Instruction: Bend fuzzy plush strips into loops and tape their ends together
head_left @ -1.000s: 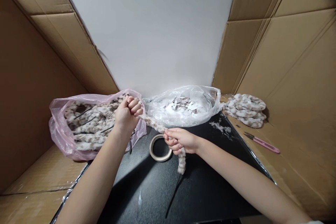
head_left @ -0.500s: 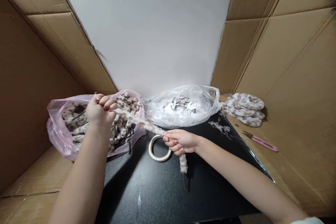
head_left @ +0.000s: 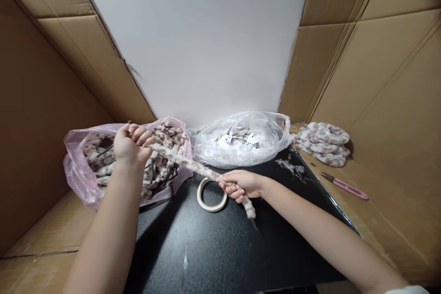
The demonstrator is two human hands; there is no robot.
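A fluffy white-and-brown strip (head_left: 196, 166) stretches slantwise between both hands. My left hand (head_left: 132, 144) is closed round its upper left end, above a pink plastic bag (head_left: 77, 183) full of similar fluffy strips and dark cords. Farther right, my right hand (head_left: 243, 185) grips the strip, and its lower end hangs past the fingers with a thin dark tip. Just left of that hand a roll of cream tape (head_left: 204, 205) lies on the black table (head_left: 206, 248), partly beneath the strip.
A clear plastic bag (head_left: 213, 154) holding pale scraps sits at the table's back. To the right are a coiled fluffy bundle (head_left: 324, 144) and pink-handled snips (head_left: 347, 188) on cardboard. Loose fluff (head_left: 292, 167) lies near the table's right edge. Cardboard walls (head_left: 396, 101) stand on both sides.
My right hand has shifted slightly right, and the strip's loose end has swung right and up. My left hand keeps its closed grip. The whole view has moved slightly.
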